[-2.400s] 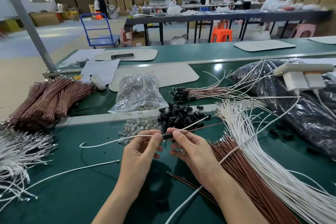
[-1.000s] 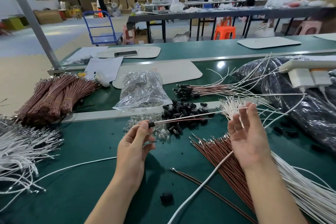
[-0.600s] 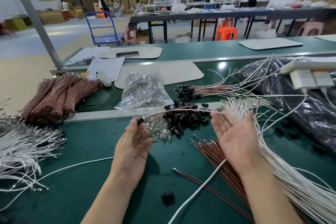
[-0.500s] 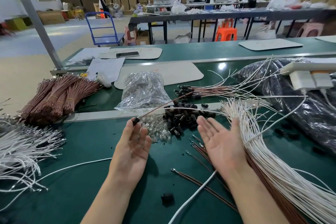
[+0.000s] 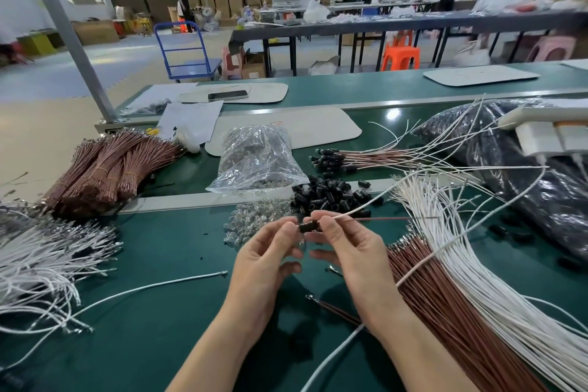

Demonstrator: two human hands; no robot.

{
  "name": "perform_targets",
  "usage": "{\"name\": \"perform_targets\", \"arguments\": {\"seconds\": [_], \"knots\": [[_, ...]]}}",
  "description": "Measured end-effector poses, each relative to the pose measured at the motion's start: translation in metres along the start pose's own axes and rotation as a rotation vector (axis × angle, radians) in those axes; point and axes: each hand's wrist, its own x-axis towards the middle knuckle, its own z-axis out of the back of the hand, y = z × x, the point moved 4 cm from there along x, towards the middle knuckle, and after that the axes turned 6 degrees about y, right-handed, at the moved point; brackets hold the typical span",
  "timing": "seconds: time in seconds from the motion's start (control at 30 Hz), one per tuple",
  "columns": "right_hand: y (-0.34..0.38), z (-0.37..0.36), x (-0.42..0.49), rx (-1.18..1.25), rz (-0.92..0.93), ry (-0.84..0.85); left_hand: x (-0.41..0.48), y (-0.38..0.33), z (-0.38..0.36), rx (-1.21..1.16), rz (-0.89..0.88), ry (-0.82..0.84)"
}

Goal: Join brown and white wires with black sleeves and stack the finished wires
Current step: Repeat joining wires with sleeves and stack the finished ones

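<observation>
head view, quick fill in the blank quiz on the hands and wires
The left hand and right hand pinch one black ___ between them. A white wire and a ___ one run from it to the right. The sleeve pile lies beside a clear plastic ___. The tied brown bundles lie far ___ of the hands.
Missing words: sleeve; brown; bag; left.

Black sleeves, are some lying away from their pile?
Yes. A few black sleeves lie scattered to the right of the main pile, beside the dark bag, like strays that got loose. One white wire also lies alone at the front left.
</observation>
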Motion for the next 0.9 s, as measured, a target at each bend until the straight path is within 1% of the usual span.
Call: {"name": "perform_targets", "arguments": {"seconds": [0.07, 0.17, 0.27, 0.37, 0.43, 0.5, 0.57, 0.63, 0.73, 0.83, 0.9], "knots": [[0.004, 0.006, 0.0, -0.002, 0.013, -0.058, 0.002, 0.0, 0.003, -0.021, -0.003, -0.033], [0.005, 0.013, 0.002, 0.041, 0.005, -0.133, 0.001, 0.0, 0.002, 0.028, -0.011, -0.038], [0.004, 0.015, 0.004, 0.072, -0.016, -0.141, 0.001, 0.002, 0.0, 0.104, -0.004, -0.016], [0.002, 0.015, 0.005, 0.108, -0.033, -0.118, 0.002, 0.004, 0.0, 0.174, -0.01, 0.003], [-0.001, 0.012, 0.004, 0.114, -0.061, -0.06, 0.001, 0.005, 0.001, 0.2, -0.025, 0.006], [-0.005, 0.008, 0.003, 0.077, -0.102, 0.011, 0.0, 0.004, 0.0, 0.27, -0.061, 0.02], [-0.008, 0.005, 0.002, 0.048, -0.13, 0.047, -0.002, 0.003, -0.002, 0.339, -0.107, 0.032], [-0.009, 0.004, 0.001, 0.055, -0.142, 0.068, -0.003, 0.002, -0.003, 0.37, -0.146, 0.017], [-0.009, 0.002, 0.001, 0.017, -0.128, 0.143, -0.004, 0.001, -0.004, 0.378, -0.18, -0.012], [-0.009, 0.004, 0.002, -0.036, -0.098, 0.118, -0.004, 0.001, -0.004, 0.364, -0.168, 0.0], [-0.009, 0.005, 0.002, -0.013, -0.092, 0.093, -0.004, 0.002, -0.004, 0.337, -0.148, 0.018]]}}
